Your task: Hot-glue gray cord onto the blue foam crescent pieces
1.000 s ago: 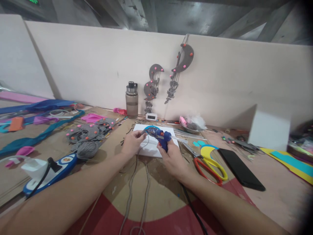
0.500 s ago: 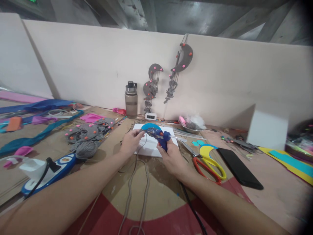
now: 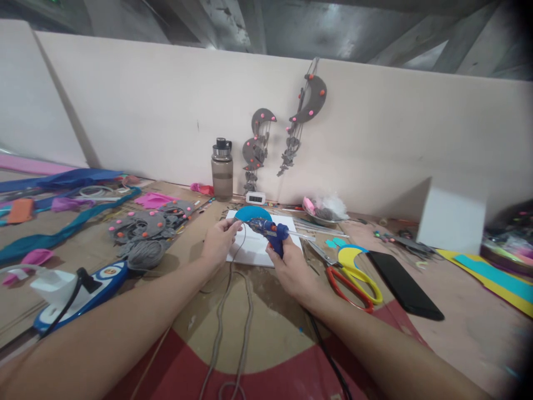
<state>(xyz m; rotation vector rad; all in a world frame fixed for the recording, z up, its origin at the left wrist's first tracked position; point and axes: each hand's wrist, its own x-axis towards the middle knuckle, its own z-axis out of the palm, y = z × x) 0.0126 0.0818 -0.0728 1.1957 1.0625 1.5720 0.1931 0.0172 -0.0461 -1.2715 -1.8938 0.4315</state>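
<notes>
My right hand [image 3: 291, 268] is wrapped round the handle of a blue glue gun [image 3: 273, 233], whose nozzle points left with a clear glue stick out of its back. My left hand [image 3: 220, 239] pinches the end of a grey cord [image 3: 220, 316] just left of the nozzle; the cord hangs down and loops over the table front. Below and between both hands lies a white board [image 3: 258, 256], with a blue round piece [image 3: 253, 213] on its far part. Whether the nozzle touches the cord cannot be made out.
Scissors [image 3: 353, 280] and a black phone [image 3: 403, 283] lie right of my right hand. Left are grey yarn [image 3: 145, 254], dotted grey pieces [image 3: 144, 222] and a power strip [image 3: 104, 283]. A bottle [image 3: 222, 172] and small clock [image 3: 255, 198] stand behind; grey crescents [image 3: 314, 100] hang on the wall.
My left hand has shifted slightly left with the cord, so a small gap shows between its fingertips and the nozzle. The blue round piece shows more fully. The glue gun stays nearly in place.
</notes>
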